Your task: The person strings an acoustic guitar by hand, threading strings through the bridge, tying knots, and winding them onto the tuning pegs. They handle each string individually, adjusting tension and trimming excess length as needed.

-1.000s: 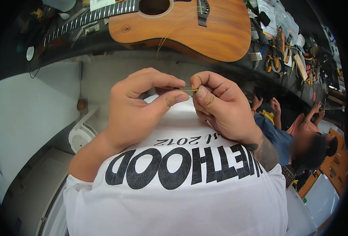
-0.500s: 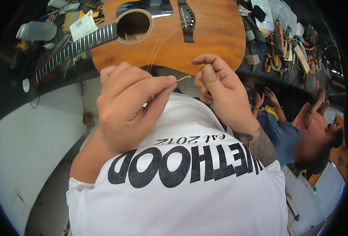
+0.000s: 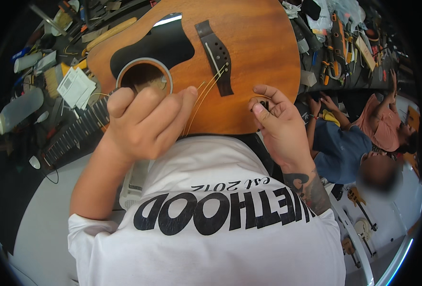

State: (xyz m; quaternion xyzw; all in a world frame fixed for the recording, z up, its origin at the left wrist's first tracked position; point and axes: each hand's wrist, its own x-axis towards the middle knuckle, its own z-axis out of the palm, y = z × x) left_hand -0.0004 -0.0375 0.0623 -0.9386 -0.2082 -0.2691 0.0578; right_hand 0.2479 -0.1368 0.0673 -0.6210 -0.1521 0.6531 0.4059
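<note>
Largest in front of my fingers is the guitar (image 3: pixel 254 52), its rounded body of orange-brown wood, the grain streaked and lightly glossy, spreading beyond and between both sets of fingertips. Nearer me than my fingers, my white shirt (image 3: pixel 211 252) bulges in soft folds, its thick black lettering finely cracked. Left of my left fingers slants the dark fretboard (image 3: pixel 73 133), ribbed with thin metal frets. Beyond those same fingers curves a smooth black pickguard (image 3: pixel 173 43), with a bright reflection near its far edge.

My left hand (image 3: pixel 146 126) is turned back upward, its fingers bent and bunched; the thumb is mostly hidden. The index finger is folded in on a thin gold string (image 3: pixel 202 84), whose short end pokes out just past the tip. My right hand (image 3: pixel 285 124) is loosely curled, thumb and index finger nearly meeting around small dark pins (image 3: pixel 264 105), slim and stick-like; I cannot tell how many.

Between my two hands, a little beyond the fingertips, sits the dark wooden bridge (image 3: pixel 216 57), narrow and waisted, with a straight pale saddle (image 3: pixel 212 51). Just left of my left fingertips opens the round sound hole (image 3: pixel 144 76), rimmed by a pale ring. From the bridge, fine golden strands (image 3: pixel 203 99) run down just right of my left fingertip.
</note>
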